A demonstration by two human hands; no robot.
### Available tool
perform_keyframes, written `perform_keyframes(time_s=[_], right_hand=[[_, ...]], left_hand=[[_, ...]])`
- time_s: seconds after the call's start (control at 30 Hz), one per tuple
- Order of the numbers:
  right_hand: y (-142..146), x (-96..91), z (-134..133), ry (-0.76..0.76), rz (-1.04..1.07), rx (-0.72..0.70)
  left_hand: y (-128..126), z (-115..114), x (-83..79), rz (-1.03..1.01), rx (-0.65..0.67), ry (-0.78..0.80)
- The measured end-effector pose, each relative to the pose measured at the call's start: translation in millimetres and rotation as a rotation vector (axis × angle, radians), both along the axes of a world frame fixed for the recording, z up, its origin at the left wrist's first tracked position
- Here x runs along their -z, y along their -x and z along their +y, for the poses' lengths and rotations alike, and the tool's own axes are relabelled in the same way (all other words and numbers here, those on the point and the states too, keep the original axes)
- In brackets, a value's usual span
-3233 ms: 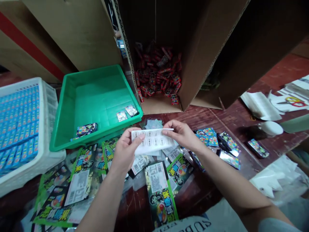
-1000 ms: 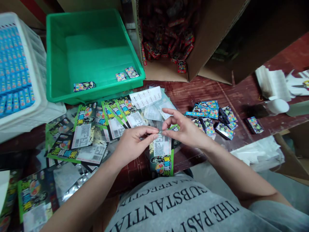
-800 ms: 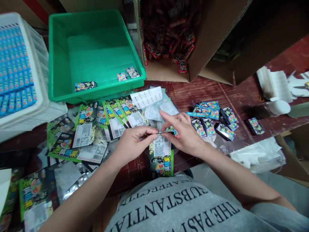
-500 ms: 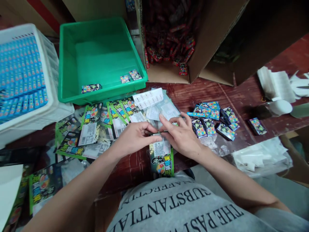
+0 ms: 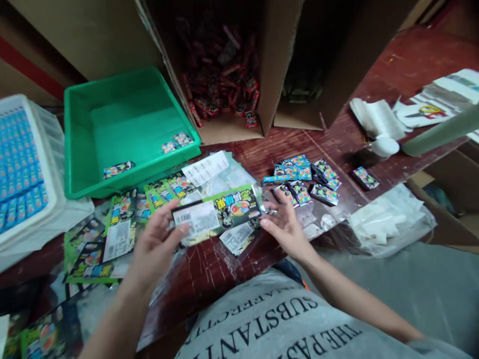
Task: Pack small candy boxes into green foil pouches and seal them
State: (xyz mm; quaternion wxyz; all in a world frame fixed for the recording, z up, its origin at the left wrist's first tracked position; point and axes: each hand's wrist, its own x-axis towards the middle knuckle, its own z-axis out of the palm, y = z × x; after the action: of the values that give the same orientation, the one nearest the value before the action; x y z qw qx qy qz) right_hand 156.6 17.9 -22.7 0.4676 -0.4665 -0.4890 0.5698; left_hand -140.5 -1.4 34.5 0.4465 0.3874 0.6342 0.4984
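Note:
A long printed packaging bag (image 5: 239,207), black and green with a white barcode label, is stretched level between my hands above the table. My left hand (image 5: 160,237) is closed on its label end, thumb in front. At the clear plastic end, the thumb and fingers of my right hand (image 5: 288,227) pinch the edge. Below it on the table lies another labelled bag (image 5: 237,238), partly covered by the held one. More such bags (image 5: 119,224) overlap in a loose pile to the left. A white sticker sheet (image 5: 205,168) rests on the pile's top.
A green tub (image 5: 130,124) with a few small packs stands behind the pile, beside a white crate (image 5: 45,164) of blue packs. A cardboard box (image 5: 224,132) holds red packs. Small packs (image 5: 299,192), a plastic bag of white pieces (image 5: 385,219) and a white-capped bottle (image 5: 385,146) are to the right.
My hands have moved apart from a close pinch, and the bag now shows its printed front between them. The view has shifted to the right.

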Motion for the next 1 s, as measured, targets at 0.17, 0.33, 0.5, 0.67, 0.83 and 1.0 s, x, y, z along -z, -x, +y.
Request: perform_keyframes(time_s=[0.17, 0.33, 0.5, 0.67, 0.83, 1.0], right_hand=[[11, -17.4, 15, -0.068, 0.081, 0.050], [13, -23.4, 17, -0.231, -0.041, -0.081], [21, -3.0, 0, -0.279, 0.037, 0.099], [23, 5.7, -2, -0.117, 0.141, -0.074], [22, 6.6, 11, -0.168, 0.101, -0.150], [19, -0.1, 8, -0.128, 0.186, -0.185]], left_hand=[[-44, -34, 24.7, 0.004, 0.179, 0.064], [-71, -11, 18.7, -0.038, 0.197, -0.088], [-75, -14, 26.7, -0.075, 0.283, -0.097], [-57, -17, 31.2, 0.013, 0.432, 0.021], [-51, 7, 33.5, 0.104, 0.377, -0.031], [-58, 3, 22.3, 0.055, 0.308, 0.003]])
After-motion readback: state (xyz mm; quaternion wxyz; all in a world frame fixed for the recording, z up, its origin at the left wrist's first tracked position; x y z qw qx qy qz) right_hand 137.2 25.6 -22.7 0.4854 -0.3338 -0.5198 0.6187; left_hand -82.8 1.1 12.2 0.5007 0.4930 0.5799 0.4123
